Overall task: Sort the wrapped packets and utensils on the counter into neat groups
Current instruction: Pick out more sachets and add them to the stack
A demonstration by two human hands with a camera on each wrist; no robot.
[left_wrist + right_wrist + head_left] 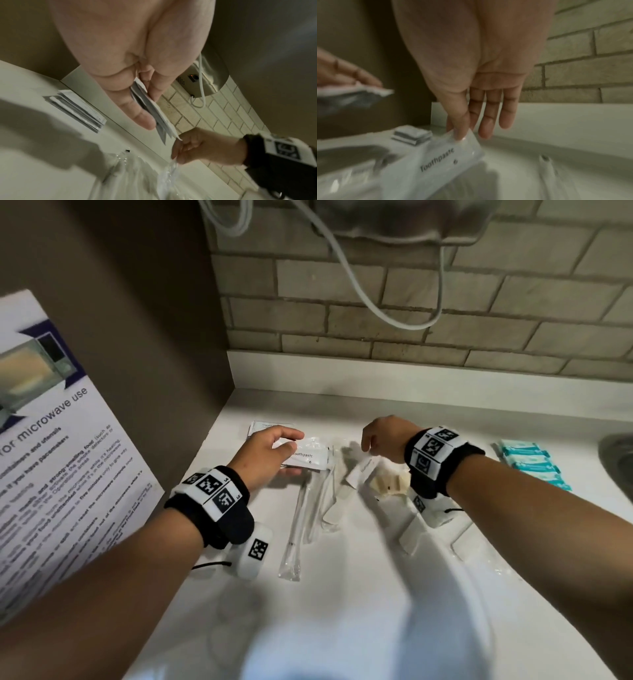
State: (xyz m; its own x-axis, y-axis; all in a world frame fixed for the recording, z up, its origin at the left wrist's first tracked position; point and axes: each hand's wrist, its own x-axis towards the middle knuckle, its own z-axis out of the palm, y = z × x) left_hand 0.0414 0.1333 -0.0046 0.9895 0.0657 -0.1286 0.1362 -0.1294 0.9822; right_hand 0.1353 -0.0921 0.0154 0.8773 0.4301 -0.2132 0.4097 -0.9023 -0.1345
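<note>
left hand (130,86) pinches a stack of toothpaste packets (154,116) between thumb and fingers; right hand (477,94), thumb and forefinger pinching another packet's (436,159) corner.

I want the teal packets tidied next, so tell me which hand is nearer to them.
Right. The right hand is at mid-counter, picking at a toothpaste packet, with the teal packets off to its right. The left hand is farther left, holding white packets.

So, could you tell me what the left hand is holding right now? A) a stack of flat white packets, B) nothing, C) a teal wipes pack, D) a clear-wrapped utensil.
A: the left hand pinches several flat white packets between thumb and fingers, the top one printed "toothpaste" in the head view.
</note>
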